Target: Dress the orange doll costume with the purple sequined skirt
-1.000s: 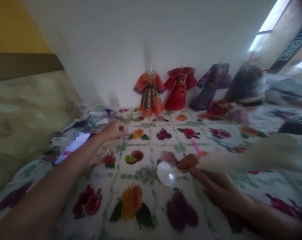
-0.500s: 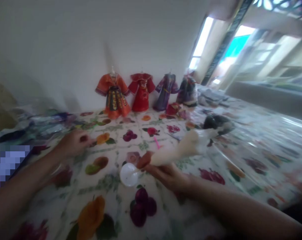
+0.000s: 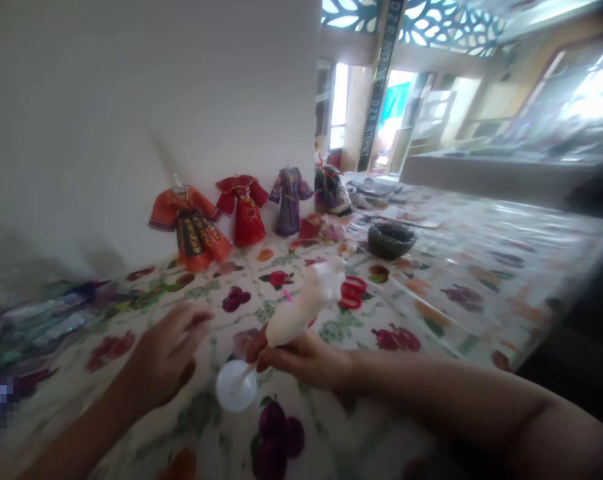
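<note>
My right hand (image 3: 301, 357) is closed round the lower end of a pale, elongated object (image 3: 296, 313), with white material at its upper end. A thin stick runs down from this grip to a round white disc (image 3: 236, 386) low over the tablecloth. To the left, my left hand (image 3: 174, 350) hovers over the cloth with its fingers apart and nothing visible in them. A small pink stick (image 3: 288, 295) shows just behind the pale object.
Several small dresses, among them an orange one (image 3: 188, 227) and a red one (image 3: 244, 210), stand along the wall. A dark bowl (image 3: 391, 240) is at the back right. Crumpled plastic (image 3: 41, 320) lies at the far left of the fruit-patterned tablecloth (image 3: 461, 267).
The view has turned to the right. My left hand has come closer to me and nearer the disc, its fingers more spread. My right hand keeps its grip, and the pale object is tilted more upright.
</note>
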The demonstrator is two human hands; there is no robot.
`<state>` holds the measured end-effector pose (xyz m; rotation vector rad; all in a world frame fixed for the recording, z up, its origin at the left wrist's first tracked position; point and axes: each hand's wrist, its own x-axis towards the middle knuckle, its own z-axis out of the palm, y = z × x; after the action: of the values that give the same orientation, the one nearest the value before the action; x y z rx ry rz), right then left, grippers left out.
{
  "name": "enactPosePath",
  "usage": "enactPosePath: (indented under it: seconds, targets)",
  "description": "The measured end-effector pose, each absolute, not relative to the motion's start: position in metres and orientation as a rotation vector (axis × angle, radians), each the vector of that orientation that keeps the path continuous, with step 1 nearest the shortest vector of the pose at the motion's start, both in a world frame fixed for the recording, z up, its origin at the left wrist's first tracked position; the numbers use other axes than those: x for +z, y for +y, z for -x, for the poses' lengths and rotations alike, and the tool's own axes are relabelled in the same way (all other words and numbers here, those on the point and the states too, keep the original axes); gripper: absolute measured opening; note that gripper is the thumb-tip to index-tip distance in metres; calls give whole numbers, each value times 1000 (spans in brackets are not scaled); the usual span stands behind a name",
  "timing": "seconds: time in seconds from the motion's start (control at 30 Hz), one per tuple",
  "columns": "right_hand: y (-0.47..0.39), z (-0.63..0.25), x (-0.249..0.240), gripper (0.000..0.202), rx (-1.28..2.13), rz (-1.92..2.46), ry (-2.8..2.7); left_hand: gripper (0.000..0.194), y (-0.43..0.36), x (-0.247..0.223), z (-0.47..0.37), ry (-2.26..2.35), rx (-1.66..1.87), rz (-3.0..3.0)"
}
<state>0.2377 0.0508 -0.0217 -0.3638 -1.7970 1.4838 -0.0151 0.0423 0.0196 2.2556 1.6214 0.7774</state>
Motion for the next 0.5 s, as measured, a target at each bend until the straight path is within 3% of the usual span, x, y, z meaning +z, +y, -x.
enactPosePath:
  seconds: [0.23,0.5]
  targets:
    - [44,-241,-16,22,1313,386,-1905,42,7,30,-41,1209,733,-2392]
    - [34,-234,-23,5,971,311,-1964,15,0,27,-64,1152,1049,-2381]
